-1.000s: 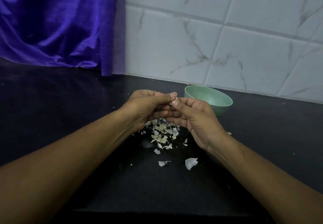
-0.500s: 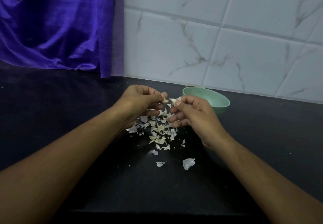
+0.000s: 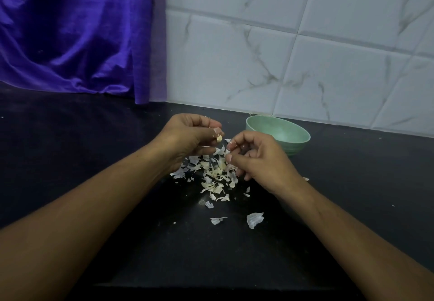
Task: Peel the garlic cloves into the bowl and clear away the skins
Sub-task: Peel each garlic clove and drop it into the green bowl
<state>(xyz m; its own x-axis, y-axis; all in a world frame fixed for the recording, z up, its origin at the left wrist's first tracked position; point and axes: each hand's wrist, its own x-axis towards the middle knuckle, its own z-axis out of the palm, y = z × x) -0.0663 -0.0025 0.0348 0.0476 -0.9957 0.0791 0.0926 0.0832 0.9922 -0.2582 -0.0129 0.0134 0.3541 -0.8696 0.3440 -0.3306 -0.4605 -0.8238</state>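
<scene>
While L hand [image 3: 187, 139] pinches clove [image 3: 219, 138], R hand [image 3: 257, 159] curls beside.

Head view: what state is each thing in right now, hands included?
Left hand: pinches a garlic clove above the skins.
Right hand: fingers curled; whether it holds a scrap, cannot tell.
Bowl: upright on the counter, no cloves visible inside.
Skins: loose pile on the counter, not cleared.
Curtain: hangs down to the counter.
</scene>
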